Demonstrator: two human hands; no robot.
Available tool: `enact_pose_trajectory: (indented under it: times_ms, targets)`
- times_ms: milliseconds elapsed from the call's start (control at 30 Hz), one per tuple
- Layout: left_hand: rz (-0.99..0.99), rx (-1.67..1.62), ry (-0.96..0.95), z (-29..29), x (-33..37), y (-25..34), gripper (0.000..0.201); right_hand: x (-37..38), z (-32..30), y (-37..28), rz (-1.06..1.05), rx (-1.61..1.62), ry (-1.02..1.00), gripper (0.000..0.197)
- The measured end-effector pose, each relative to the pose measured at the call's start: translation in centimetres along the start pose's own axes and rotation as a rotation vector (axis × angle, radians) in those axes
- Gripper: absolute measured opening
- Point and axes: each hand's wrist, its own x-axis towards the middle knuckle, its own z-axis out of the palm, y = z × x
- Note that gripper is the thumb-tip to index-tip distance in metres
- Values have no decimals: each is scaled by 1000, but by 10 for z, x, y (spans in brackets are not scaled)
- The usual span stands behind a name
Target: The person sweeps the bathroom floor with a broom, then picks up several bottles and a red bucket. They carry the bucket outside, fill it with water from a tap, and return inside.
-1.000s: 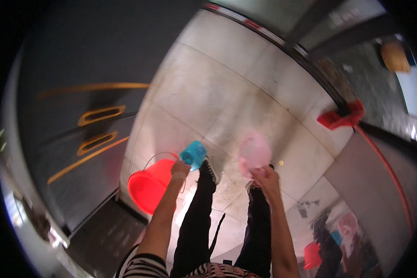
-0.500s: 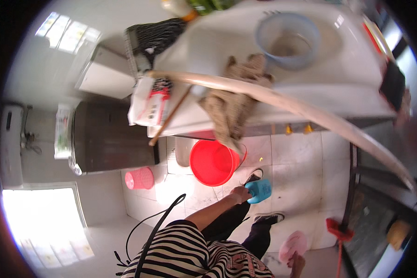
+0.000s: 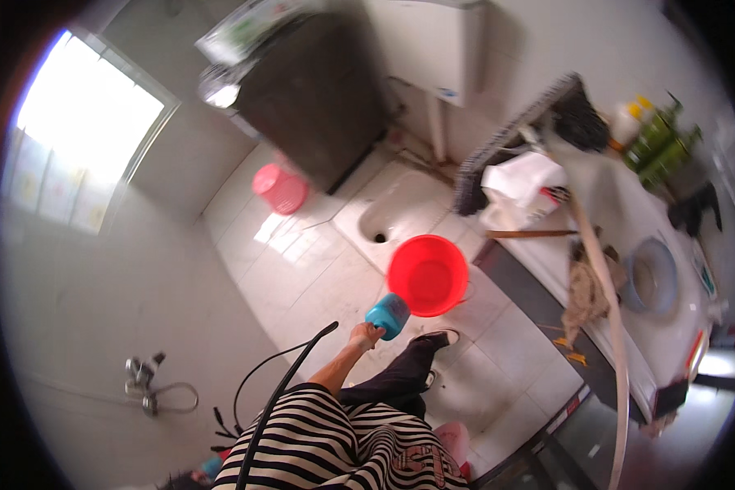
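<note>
My left hand (image 3: 366,336) is closed round a blue plastic bottle (image 3: 389,316). The bottle tilts beside the near left rim of a red bucket (image 3: 427,276) that stands on the tiled floor; I cannot tell whether the two touch. The bucket looks to have nothing large in it. My right hand is out of view. Low in the picture, part of a pink object (image 3: 453,441) shows past my striped top; its kind cannot be made out.
A squat toilet pan (image 3: 377,224) lies beyond the bucket, near a pink basket (image 3: 280,189) and a dark appliance (image 3: 310,98). On the right, a white sink counter (image 3: 641,347) holds a basin (image 3: 651,276), a brown cloth (image 3: 586,290) and green bottles (image 3: 661,151). A long pale pole (image 3: 608,327) crosses it.
My view has turned left, toward the window. My left hand has brought the blue bottle close to the red bucket's rim. My right hand, seen before at the pink object, has left the view.
</note>
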Motion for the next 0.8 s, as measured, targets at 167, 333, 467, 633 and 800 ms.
enact_pose_trajectory:
  times_ms: [167,333,467,633,800]
  targets:
    - [-260,-436,78,-21,-55,-122,44,-6,-26,4,-214,-505,-140,40]
    - [-540,-571,70,-56,-106,-203,41,19,-38,-8,-857,-1021,-128,39]
    - [-688,-747,114,-56,-118,-299,39,19,10,-106,-254,-963,-249,41]
    - [-770,-991,173,-72,-115,-380,40,31,96,-188,-338,-1186,-271,43]
    - [-824,-1057,116,-107,-84,-419,42,44,172,-253,-371,-1152,-290,34]
